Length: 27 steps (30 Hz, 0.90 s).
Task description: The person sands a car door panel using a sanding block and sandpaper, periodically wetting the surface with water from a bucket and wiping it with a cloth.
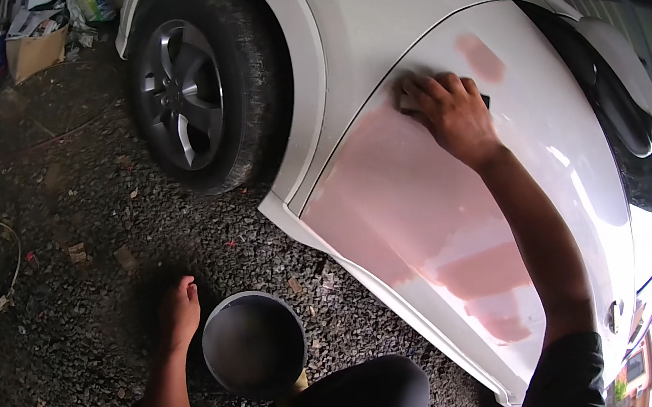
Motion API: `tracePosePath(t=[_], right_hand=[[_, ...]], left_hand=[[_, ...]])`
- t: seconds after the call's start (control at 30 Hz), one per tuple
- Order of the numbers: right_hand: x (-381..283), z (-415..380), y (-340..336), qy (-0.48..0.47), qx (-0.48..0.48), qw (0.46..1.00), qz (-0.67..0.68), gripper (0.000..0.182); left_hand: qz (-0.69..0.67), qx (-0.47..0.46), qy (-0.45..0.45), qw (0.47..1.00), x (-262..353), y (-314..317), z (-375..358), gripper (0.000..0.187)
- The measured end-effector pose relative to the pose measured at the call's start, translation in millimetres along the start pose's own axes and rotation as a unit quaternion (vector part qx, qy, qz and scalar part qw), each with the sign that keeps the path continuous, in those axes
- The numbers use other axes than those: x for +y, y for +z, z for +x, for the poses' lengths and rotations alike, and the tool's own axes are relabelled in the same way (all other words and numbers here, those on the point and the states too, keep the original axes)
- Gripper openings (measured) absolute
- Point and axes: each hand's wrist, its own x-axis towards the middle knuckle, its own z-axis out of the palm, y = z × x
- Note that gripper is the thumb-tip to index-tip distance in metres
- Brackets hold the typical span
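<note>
My right hand [447, 114] presses on a white car door [537, 147], its fingers bent around a dark sanding pad [486, 101]. Only a black edge of the pad shows past the hand. Below and left of the hand spreads a large dull-pink patch [399, 184] of filler or primer. A smaller pink patch [480, 58] lies just above the hand, and another pink patch [484, 272] lower on the door. My left hand [184, 307] hangs low over the gravel, left of a grey bucket [214, 325] and apart from it. Its fingers are mostly hidden.
The car's front wheel [184, 98] stands at upper left, beside the fender [304, 55]. A cardboard box [38, 53] with clutter sits in the far left corner. Dark gravel [83, 214] covers the ground. My bent knee [396, 387] is near the door's lower edge. A side mirror [615, 76] juts out at right.
</note>
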Motion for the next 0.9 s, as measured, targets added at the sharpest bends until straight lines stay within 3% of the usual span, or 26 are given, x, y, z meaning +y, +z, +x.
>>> tracePosePath(t=[0.1,0.2,0.37,0.47,0.5,0.53,0.57,0.6,0.63,0.67,0.7,0.73,0.77,0.83,0.9], right_hand=[[1.7,-72.0,-20.4,0.022,-0.020,1.000,0.009,0.048],[4.0,-96.1,-23.1,0.030,-0.041,0.999,0.013,0.046],[0.2,5.7,1.7,0.021,0.041,0.999,-0.011,0.047],[-20.7,14.4,-14.3,0.058,0.067,0.996,-0.008,0.046],[-38.7,5.9,-14.0,0.051,0.031,0.998,0.008,0.047],[-63.8,-16.0,-12.8,0.046,-0.008,0.999,0.020,0.047],[-95.0,-31.8,-7.5,-0.033,0.007,0.990,0.138,0.046],[-150.8,-36.4,6.4,-0.077,-0.137,0.963,0.220,0.036],[-206.2,-40.2,19.2,-0.091,-0.284,0.908,0.295,0.029],[-259.8,-59.4,28.8,-0.192,-0.194,0.859,0.433,0.025],[-323.3,-79.8,44.2,-0.222,-0.267,0.742,0.573,0.036],[-378.0,-79.9,38.3,-0.253,-0.370,0.698,0.558,0.046],[-447.6,-89.6,63.3,-0.315,-0.395,0.669,0.546,0.057],[-550.6,-100.8,89.2,-0.275,-0.377,0.653,0.597,0.053],[-605.5,-103.6,85.9,-0.198,-0.407,0.616,0.645,0.053]], left_hand=[[-0.011,-0.016,0.002,1.000,20.8,-13.9,-5.2,0.028],[-0.034,0.003,0.012,0.999,22.6,-21.4,-7.1,0.028],[-0.026,0.022,0.009,0.999,10.1,-8.7,-5.1,0.029],[0.017,-0.007,0.008,1.000,22.4,-12.7,-10.6,0.029],[-0.004,-0.011,0.012,1.000,22.1,-12.8,-11.7,0.028],[-0.019,0.000,0.026,0.999,18.7,-11.5,-12.4,0.028],[-0.033,0.007,0.043,0.998,14.2,-9.3,-12.2,0.027],[-0.044,0.000,0.036,0.998,5.7,-3.8,-11.2,0.027],[-0.052,-0.007,0.029,0.998,-6.1,2.4,-9.3,0.027],[-0.058,-0.014,0.022,0.998,-13.0,3.2,-7.1,0.027],[-0.033,-0.028,0.010,0.999,-6.4,-3.9,-8.2,0.028],[-0.042,-0.027,0.017,0.999,-10.5,-4.2,-8.3,0.028],[-0.051,-0.025,0.023,0.998,-16.2,-3.7,-9.0,0.028],[-0.084,-0.032,0.002,0.996,-22.9,-8.4,-13.2,0.029],[-0.101,-0.034,-0.019,0.994,-29.3,-12.2,-13.2,0.029]])
